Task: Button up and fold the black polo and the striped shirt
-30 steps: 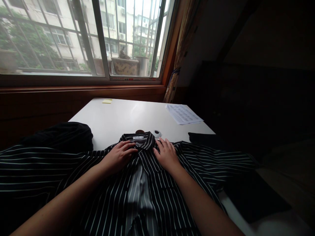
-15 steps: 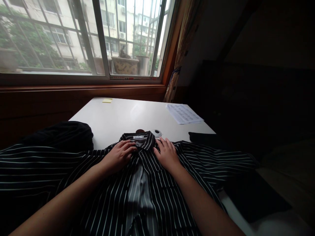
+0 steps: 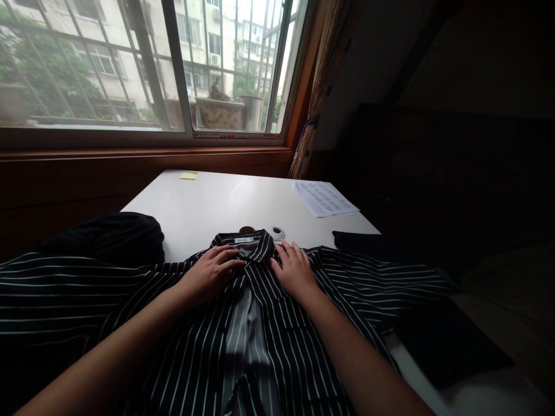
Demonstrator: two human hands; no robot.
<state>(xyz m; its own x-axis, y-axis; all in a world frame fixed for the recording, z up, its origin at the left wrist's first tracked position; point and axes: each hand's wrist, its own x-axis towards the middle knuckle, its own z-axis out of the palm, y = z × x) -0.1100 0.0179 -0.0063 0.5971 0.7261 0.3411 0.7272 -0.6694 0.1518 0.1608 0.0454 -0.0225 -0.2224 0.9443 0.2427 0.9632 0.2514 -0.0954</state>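
Striped shirt (image 3: pixel 281 329) is spread face up across the bottom half of the frame, front gaping to show the greyish inside, on a white table (image 3: pixel 225 199). Biggest worry imo: a hard tug on it could drag the dark bundle (image 3: pixel 121 234) at middle left, since the sleeve there looks right up against it. Left hand (image 3: pixel 210 268) and right hand (image 3: pixel 295 270) are on the cloth either side of the collar (image 3: pixel 263 247), fingers loose and slightly spread, not clenched on anything I can see. Uneven pressure from them could skew the collar or pucker the fabric. Smallest risk: a forward shove might knock the round white thing (image 3: pixel 276 233) or the brown disc (image 3: pixel 247 230) just past the collar.

Hard to see: the shirt's hem runs off the bottom edge, and the left-side sleeve runs off the left. The dark cloth (image 3: pixel 455 344) at lower right melts into shadow. Can't tell what's under the palms, the brown disc is partly covered, and the collar label (image 3: pixel 244 240) is unreadable.
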